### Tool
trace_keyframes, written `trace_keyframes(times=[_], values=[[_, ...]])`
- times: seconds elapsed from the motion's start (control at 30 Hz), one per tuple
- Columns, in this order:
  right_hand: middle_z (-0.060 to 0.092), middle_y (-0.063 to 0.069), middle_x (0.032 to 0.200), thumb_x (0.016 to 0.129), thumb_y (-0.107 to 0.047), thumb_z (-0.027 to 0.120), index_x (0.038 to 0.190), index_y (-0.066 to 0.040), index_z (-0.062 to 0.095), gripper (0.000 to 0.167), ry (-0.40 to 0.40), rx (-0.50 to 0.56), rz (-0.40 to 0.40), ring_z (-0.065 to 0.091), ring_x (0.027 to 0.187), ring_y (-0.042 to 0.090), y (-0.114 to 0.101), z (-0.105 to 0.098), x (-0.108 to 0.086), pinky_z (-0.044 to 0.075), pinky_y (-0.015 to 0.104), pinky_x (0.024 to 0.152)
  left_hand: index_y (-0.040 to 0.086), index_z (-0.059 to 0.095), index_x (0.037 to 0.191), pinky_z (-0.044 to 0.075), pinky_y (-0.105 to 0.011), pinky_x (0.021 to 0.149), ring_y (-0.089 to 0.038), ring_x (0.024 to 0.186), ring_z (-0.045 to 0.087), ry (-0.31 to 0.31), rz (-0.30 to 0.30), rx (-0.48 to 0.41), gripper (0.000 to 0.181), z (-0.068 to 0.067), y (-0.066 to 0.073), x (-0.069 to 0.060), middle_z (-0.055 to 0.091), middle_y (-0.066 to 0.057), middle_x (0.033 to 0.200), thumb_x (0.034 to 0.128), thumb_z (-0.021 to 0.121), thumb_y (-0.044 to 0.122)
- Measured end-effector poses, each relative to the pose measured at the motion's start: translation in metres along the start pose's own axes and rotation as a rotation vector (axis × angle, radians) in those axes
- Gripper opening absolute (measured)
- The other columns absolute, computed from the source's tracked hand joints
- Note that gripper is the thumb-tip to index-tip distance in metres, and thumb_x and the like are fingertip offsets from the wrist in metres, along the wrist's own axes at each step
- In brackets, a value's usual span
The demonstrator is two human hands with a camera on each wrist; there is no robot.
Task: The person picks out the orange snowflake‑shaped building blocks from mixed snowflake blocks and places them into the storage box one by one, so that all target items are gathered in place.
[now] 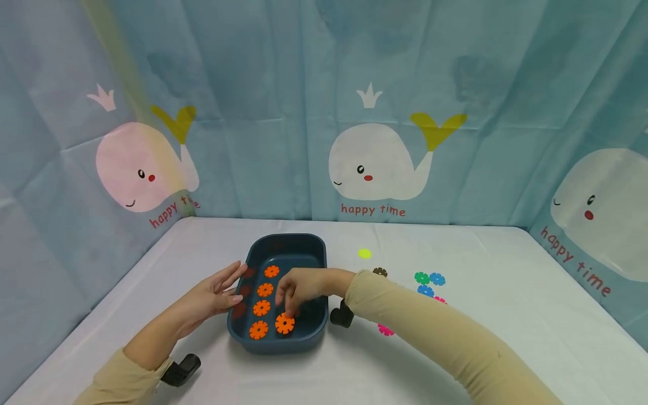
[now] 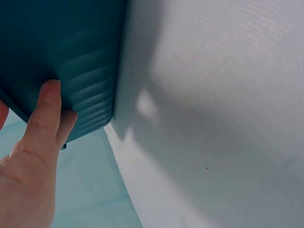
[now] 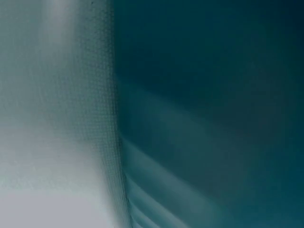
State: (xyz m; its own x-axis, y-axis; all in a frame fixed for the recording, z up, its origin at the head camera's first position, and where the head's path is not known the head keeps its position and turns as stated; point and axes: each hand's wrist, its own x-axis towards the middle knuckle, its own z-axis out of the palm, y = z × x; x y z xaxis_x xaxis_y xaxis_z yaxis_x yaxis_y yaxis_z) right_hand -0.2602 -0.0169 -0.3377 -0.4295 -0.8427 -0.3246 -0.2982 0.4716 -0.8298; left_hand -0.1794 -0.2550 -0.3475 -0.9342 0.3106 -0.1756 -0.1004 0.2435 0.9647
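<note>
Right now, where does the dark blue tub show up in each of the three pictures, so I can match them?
Head: the dark blue tub is left of centre, in the lower half.
Left wrist: its outer wall fills the upper left corner.
Right wrist: it takes up most of the right side.
Shared landmark: the pale cloth, under the tub in the head view, right of it in the left wrist view, left in the right wrist view.

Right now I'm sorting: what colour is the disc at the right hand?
The disc is orange, clearest in the head view.
</note>
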Motion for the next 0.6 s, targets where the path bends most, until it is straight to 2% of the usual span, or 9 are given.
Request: trace_keyframes(times=[0.23,0.6], values=[[0.067,0.007,0.069,0.086,0.013,0.064,0.097,0.004,0.065,0.014,-0.030,-0.046,-0.002,0.065,0.067,0.017,-0.0013,0.0036,0.0010,0.057,0.027,0.067,0.004,-0.004,0.155,0.028,-0.059,0.108,-0.049,0.142,0.006,0.011,-0.005,0.008,0.083,0.0002,0.0019,-0.0014,0.003,-0.013,0.162,0.0973,0.056,0.006],[0.070,0.008,0.071,0.084,0.011,0.068,0.094,0.003,0.066,0.013,-0.003,-0.144,-0.013,0.065,0.065,0.013,-0.0018,0.0068,0.0010,0.055,0.024,0.065,0.002,-0.004,0.155,0.026,-0.062,0.108,-0.050,0.142,0.006,0.005,0.000,-0.004,0.083,0.0017,0.0011,-0.0016,0.002,-0.015,0.161,0.0970,0.056,0.004]])
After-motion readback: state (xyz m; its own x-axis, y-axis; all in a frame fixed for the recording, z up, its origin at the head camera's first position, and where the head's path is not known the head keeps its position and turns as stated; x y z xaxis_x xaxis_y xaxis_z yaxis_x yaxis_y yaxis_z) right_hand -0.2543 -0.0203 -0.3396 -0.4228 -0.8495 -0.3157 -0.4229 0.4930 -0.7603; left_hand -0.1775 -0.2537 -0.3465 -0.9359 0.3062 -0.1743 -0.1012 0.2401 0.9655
